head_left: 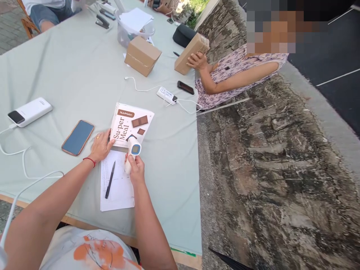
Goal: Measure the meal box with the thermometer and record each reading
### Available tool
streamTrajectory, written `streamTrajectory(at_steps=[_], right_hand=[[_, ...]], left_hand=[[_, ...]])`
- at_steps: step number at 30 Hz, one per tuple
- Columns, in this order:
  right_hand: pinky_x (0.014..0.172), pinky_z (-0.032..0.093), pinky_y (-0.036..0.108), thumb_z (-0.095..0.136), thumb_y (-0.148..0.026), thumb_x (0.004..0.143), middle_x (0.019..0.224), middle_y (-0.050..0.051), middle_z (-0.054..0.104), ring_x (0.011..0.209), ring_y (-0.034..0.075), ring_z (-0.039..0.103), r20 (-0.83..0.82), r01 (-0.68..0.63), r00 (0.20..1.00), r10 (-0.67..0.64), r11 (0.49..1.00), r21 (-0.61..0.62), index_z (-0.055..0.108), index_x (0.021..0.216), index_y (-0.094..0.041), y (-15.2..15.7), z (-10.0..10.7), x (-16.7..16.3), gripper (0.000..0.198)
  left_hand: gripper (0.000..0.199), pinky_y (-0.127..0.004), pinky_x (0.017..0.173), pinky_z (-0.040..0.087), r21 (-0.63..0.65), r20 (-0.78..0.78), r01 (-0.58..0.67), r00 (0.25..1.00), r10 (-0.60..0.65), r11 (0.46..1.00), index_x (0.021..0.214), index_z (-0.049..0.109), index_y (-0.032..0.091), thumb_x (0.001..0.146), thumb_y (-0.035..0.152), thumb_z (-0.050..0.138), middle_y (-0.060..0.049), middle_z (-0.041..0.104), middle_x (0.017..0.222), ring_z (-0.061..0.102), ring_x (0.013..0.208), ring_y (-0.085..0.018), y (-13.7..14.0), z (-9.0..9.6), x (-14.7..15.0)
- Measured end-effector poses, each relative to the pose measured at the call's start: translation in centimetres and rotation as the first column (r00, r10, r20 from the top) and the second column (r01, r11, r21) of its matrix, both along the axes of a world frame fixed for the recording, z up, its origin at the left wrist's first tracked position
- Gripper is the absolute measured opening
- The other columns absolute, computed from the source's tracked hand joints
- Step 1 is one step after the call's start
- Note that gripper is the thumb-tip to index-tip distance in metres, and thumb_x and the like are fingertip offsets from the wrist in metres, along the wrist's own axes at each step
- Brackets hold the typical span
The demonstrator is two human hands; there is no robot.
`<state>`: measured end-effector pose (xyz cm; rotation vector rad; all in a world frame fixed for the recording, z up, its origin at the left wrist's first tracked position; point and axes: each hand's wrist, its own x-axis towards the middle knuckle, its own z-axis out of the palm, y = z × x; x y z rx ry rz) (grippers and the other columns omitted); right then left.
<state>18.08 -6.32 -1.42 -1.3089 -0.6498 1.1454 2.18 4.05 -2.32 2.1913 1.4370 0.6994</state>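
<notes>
My right hand (135,168) is wrapped round the handle of a white infrared thermometer (134,149) with a blue-rimmed screen. The thermometer is held up over the lower right part of a white "Su-per Meal" box (132,122) with chocolate bars printed on it. Gripping that box at its lower left edge is my left hand (101,144), thumb on the front and the other fingers partly hidden. Below the box lie printed sheets of paper (119,195) with a black pen (110,180) across them. A smartphone (78,137) lies just left of my left hand.
A white power bank (30,111) with a cable lies at the left. Farther back are a cardboard box (143,56), a plastic basket (135,32) and a stapler (102,21). Across the right edge, a person (242,75) holds another carton (191,54). A dark device (185,87) lies nearby.
</notes>
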Motion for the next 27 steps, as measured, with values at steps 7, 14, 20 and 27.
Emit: streamTrajectory(at_steps=[7, 14, 20, 27], right_hand=[[0.059, 0.042, 0.024, 0.068, -0.055, 0.076, 0.068, -0.003, 0.054, 0.061, 0.012, 0.048, -0.037, -0.012, 0.999, 0.012, 1.0, 0.016, 0.059, 0.084, -0.019, 0.0, 0.6, -0.8, 0.038], [0.056, 0.041, 0.024, 0.074, -0.055, 0.071, 0.068, -0.003, 0.056, 0.058, 0.011, 0.046, -0.041, 0.011, 0.999, -0.012, 1.0, -0.028, 0.06, 0.084, -0.019, -1.6, 2.9, -0.7, 0.041], [0.057, 0.042, 0.024, 0.075, -0.056, 0.07, 0.071, -0.001, 0.06, 0.06, 0.011, 0.05, 0.052, 0.085, 0.995, -0.081, 0.994, -0.066, 0.063, 0.086, -0.017, -4.3, 5.0, -0.1, 0.044], [0.065, 0.048, 0.028, 0.071, -0.056, 0.073, 0.085, 0.004, 0.067, 0.072, 0.017, 0.059, 0.203, 0.099, 0.976, -0.078, 0.99, -0.1, 0.066, 0.098, -0.015, -5.9, 4.6, 1.5, 0.048]], left_hand=[[0.079, -0.047, 0.105, 0.038, 0.022, 0.0, -0.004, 1.0, 0.004, 1.0, 0.145, 0.04, 0.012, 0.097, 0.068, 0.014, -0.018, 0.058, 0.128, 0.049, 0.122, -0.032, 0.1, 0.0, 0.0], [0.075, -0.046, 0.102, 0.04, 0.025, 0.027, 0.005, 1.0, -0.006, 1.0, 0.144, 0.041, 0.014, 0.097, 0.069, 0.023, -0.016, 0.061, 0.124, 0.051, 0.118, -0.032, 0.2, 0.1, -0.1], [0.072, -0.045, 0.103, 0.039, 0.039, 0.036, 0.015, 0.999, -0.016, 0.999, 0.144, 0.04, 0.015, 0.098, 0.066, 0.022, -0.015, 0.06, 0.127, 0.052, 0.119, -0.032, 0.2, 0.2, -0.1], [0.064, -0.047, 0.103, 0.039, 0.018, 0.05, 0.024, 0.998, -0.025, 1.0, 0.142, 0.04, 0.014, 0.099, 0.059, 0.03, -0.016, 0.059, 0.13, 0.05, 0.121, -0.032, 0.2, 0.7, -0.2]])
